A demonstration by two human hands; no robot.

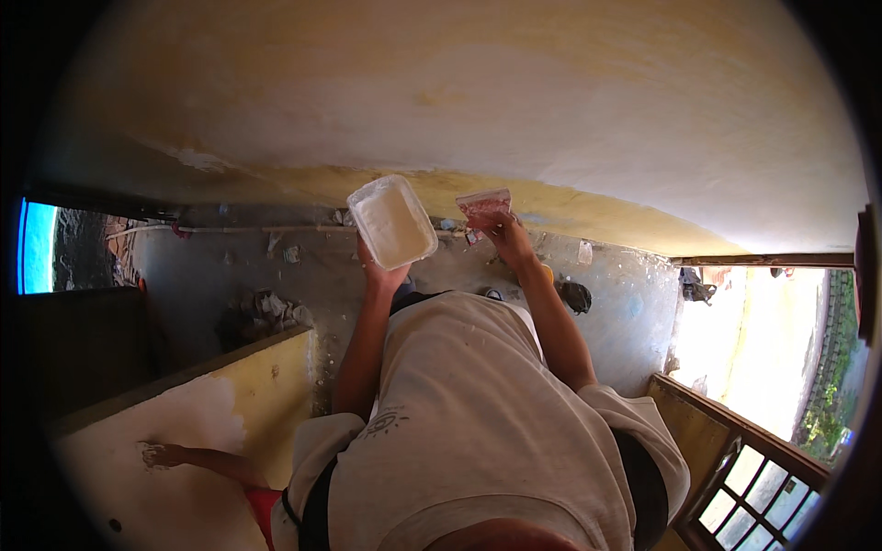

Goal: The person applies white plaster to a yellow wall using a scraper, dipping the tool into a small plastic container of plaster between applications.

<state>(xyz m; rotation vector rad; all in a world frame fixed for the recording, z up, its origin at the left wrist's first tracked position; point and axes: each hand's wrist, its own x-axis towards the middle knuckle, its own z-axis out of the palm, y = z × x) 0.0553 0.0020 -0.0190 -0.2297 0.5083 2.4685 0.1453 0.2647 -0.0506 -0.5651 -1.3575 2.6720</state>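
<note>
My left hand [377, 268] holds up a white rectangular tub [361, 219] from below, tilted so its inside shows. Smooth off-white paste [395, 223] covers the bottom of the tub, and its rim is smeared. To the right, my right hand [507, 237] is closed around a flat, reddish scraper [484, 202] with a pale, coated edge. The scraper is apart from the tub. Both hands are in front of the wall [514, 110], which has whitish patches over yellow paint. Whether the scraper touches the wall, I cannot tell.
At the lower left, a co-worker's hand [163, 455] is against a half-coated low wall [266, 404]. Crumpled debris [266, 310] and a dark bundle [576, 297] lie on the grey floor [625, 331]. A bright doorway [744, 340] and a paned window frame [758, 496] are on the right.
</note>
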